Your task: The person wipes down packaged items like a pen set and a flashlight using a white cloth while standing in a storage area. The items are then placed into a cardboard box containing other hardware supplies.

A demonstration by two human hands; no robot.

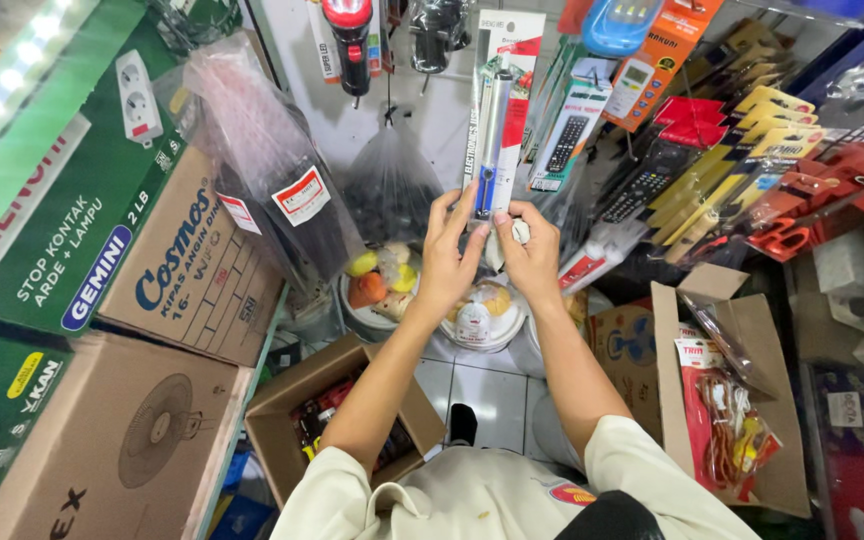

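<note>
Blister pack (pixel 497 100), long and thin with a blue and silver tool inside, hung on the wall display at about 12 o'clock from the person's hands. The left hand (pixel 449 258) was closed on the bottom edge of the pack, with its fingers (pixel 465 215) pinching the card. The right hand (pixel 530 255) was curled just beside it at 3 o'clock, also touching the bottom of the pack, and it seemed to hold something small and white; I could not tell what.

The pack looked tall and bendy, and both hands held only its low end. If they pulled down too fast, I think the card might bend or tear at the top.

A clear bag of dark things (pixel 389 190) hung near, at 9 o'clock from the hands. Remote controls in packs (pixel 570 135) hung close at 3 o'clock. A bump could make them swing or drop.

Below the hands, at 6 o'clock, sat a white bowl with round things (pixel 482 318). An open cardboard box (pixel 337 415) stood on the tiled floor (pixel 482 385) at 7 o'clock. If the pack slipped, it would likely fall onto these.
</note>
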